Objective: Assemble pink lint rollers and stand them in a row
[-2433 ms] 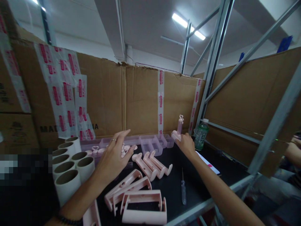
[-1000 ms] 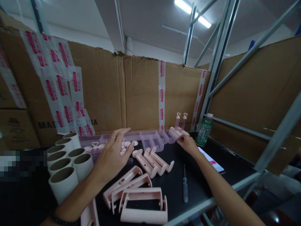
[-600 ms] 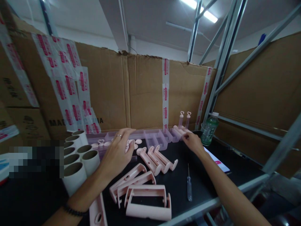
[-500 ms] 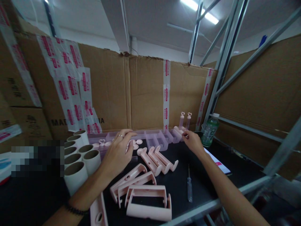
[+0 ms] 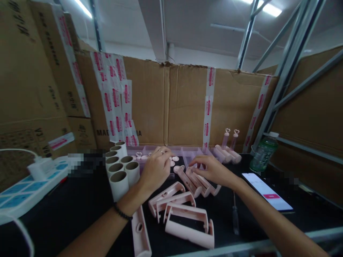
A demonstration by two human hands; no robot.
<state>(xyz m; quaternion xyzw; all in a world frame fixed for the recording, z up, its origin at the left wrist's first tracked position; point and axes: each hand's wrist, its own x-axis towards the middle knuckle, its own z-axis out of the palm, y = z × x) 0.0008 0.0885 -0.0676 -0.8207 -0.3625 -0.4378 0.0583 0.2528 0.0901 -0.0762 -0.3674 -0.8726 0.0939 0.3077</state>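
My left hand [image 5: 157,170] wears a ring and a dark wristband; its fingers are curled, with the tips down among small pink caps [image 5: 174,158] in front of a purple compartment tray [image 5: 190,152]. Whether it pinches a cap is hidden. My right hand [image 5: 211,170] reaches left with its fingers stretched out just above three pink pegs [image 5: 187,180] lying side by side on the black table, and holds nothing. Two finished pink pieces with heart tops [image 5: 229,143] stand at the tray's right end.
Pink U-shaped frames [image 5: 187,217] lie near the table's front edge. White cardboard tubes [image 5: 120,170] stand at the left, beside a power strip [image 5: 24,189]. A screwdriver [image 5: 235,216], a lit phone [image 5: 268,191] and a green bottle [image 5: 263,154] are at the right. Cardboard walls and metal shelf posts enclose the bench.
My right hand left the heart-topped pieces at the back right and came left over the pegs. My left hand's fingers curled down onto the caps. The view swung left.
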